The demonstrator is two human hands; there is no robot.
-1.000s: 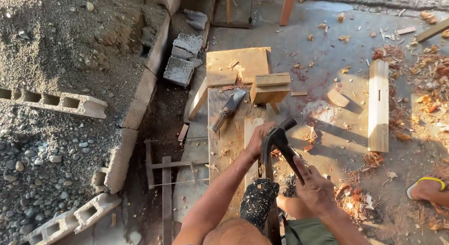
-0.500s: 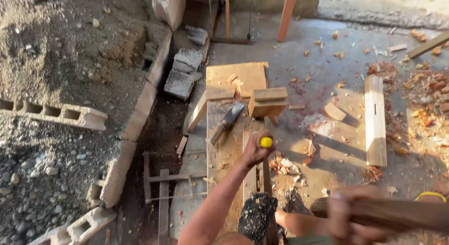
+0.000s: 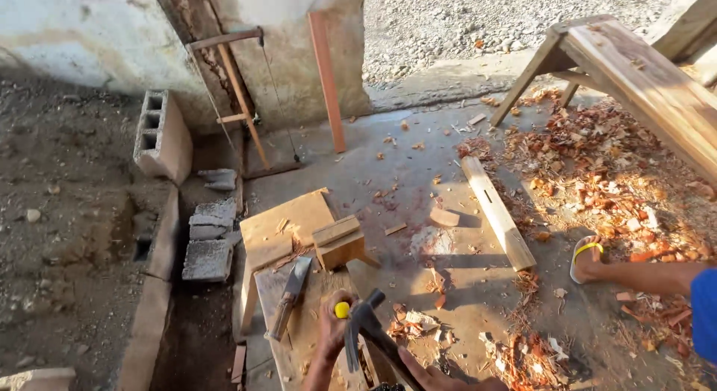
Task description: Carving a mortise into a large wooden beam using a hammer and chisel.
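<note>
Wood everywhere: you're at a low plank bench (image 3: 299, 327) on a concrete floor (image 3: 403, 174) littered with reddish shavings (image 3: 597, 174). Your left hand (image 3: 334, 327) is clenched around a chisel with a yellow cap (image 3: 342, 310), held upright on the plank, fist low on the shaft, likely to keep the tip steady where it bites. Your right hand (image 3: 437, 376) sits at the bottom edge, fingers loosely curled under the handle of a dark claw hammer (image 3: 366, 327); the grip looks only partly closed, and the palm is cut off by the frame, so I can't tell how firmly it holds. The hammer head sits just beside the chisel cap, close but whether touching I can't say. A hatchet (image 3: 290, 294) lies flat on the bench to the left of your hands, within reach. A small wooden block (image 3: 340, 240) stands just beyond, near a square board (image 3: 287, 223). A long squared timber (image 3: 497, 212) lies well apart on the floor to the right. Another person's foot in a yellow-strapped sandal (image 3: 586, 258) rests in the shavings at right, leg stretched in from the edge. A sawhorse (image 3: 635, 70) stands top right, a hollow concrete block (image 3: 160, 137) by the wall at left, and a bow saw (image 3: 239, 100) leans against the wall.
</note>
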